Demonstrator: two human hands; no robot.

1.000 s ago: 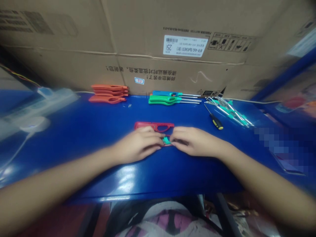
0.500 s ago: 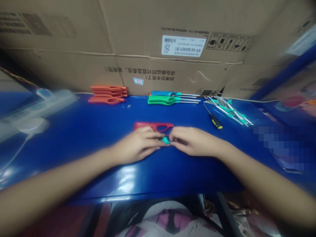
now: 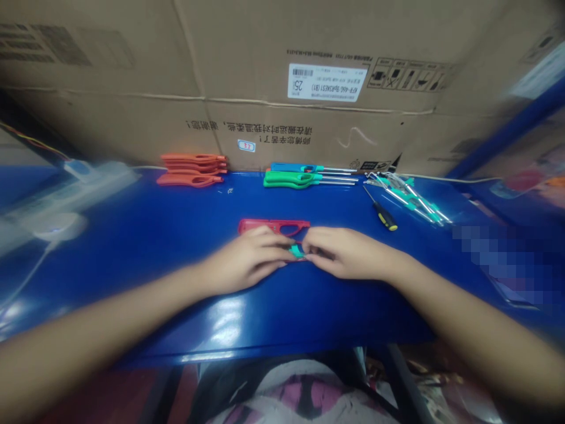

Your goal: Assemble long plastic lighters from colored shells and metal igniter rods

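My left hand point(image 3: 249, 259) is closed, its fingertips pinching a small teal plastic lighter part point(image 3: 296, 251). Facing it, my right hand point(image 3: 346, 252) is curled with thumb and fingers together at the part's right end; what they grip is hidden. Beneath the fingertips shows a sliver of red plastic, mostly covered by the hands. Just beyond my knuckles lies a red lighter handle shell point(image 3: 265, 225) with an oval trigger opening. Both hands rest low over the blue table point(image 3: 185, 235).
Orange handle shells point(image 3: 192, 169) are stacked at the back left. Green and blue long-neck lighters point(image 3: 291, 178) lie at the back middle. A screwdriver point(image 3: 385, 217) and several metal-tube lighter inners point(image 3: 410, 197) lie right. A power strip point(image 3: 101, 182) sits left; a cardboard sheet point(image 3: 145, 123) stands behind.
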